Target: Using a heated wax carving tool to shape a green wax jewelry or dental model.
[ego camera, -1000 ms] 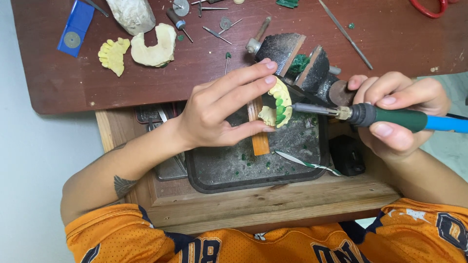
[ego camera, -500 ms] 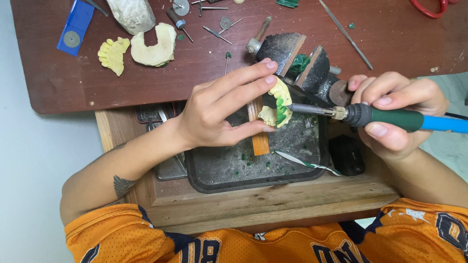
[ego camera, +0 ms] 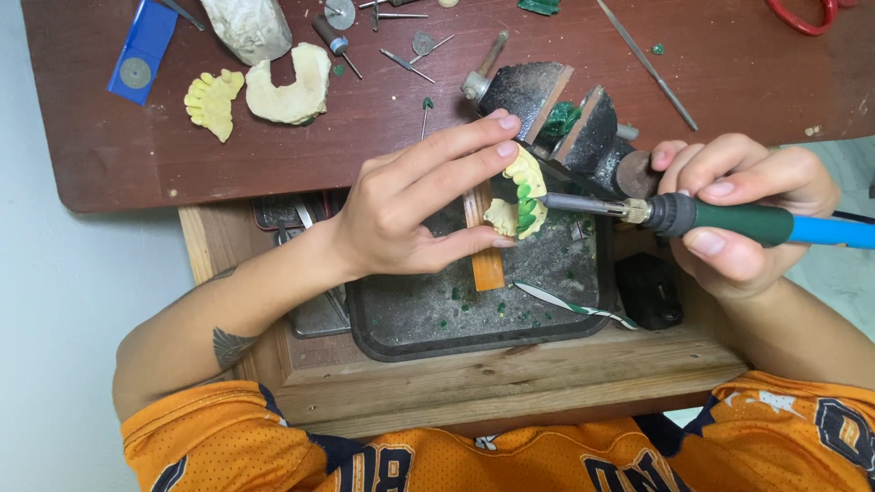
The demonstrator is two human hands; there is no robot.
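dental cast (ego camera: 521,202) half hidden by fingers (ego camera: 456,155)

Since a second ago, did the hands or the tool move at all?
Almost nothing changed. The left hand still pinches the yellow teeth model over the dark tray, and the right hand still holds the green and blue tool with its metal tip on the model. The pieces on the brown table stayed put.

yellow, green and reddish brown

the dental cast (ego camera: 521,196) is pale yellow with green wax; the tool (ego camera: 729,221) has a green grip and blue handle; the worktop (ego camera: 747,82) is reddish brown; the jersey (ego camera: 273,446) is orange with navy trim.
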